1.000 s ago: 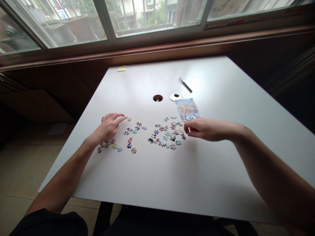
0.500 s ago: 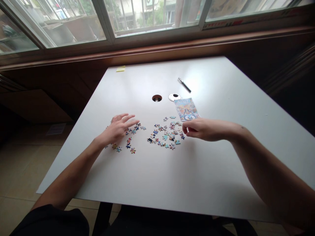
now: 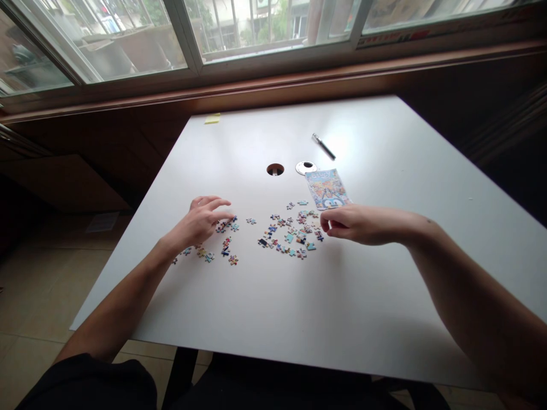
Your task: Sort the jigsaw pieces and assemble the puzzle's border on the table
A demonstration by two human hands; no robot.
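Several small colourful jigsaw pieces [image 3: 290,233] lie scattered on the white table [image 3: 299,307]. My left hand [image 3: 200,222] rests palm down over the left group of pieces, fingers spread, its fingertips touching pieces near the middle. My right hand [image 3: 359,224] hovers at the right edge of the right group, fingers curled loosely; whether it pinches a piece cannot be made out. Just beyond it lies the colourful puzzle picture card [image 3: 327,188].
A round cable hole [image 3: 275,169] and its silver cap [image 3: 306,167] sit mid-table. A pen [image 3: 323,146] lies farther back, a yellow sticky note [image 3: 212,118] at the far left corner. Window and dark wooden sill stand behind.
My left hand moved right across the left group of pieces, then curled slightly with its fingertips on pieces near the middle. My right hand barely shifted.
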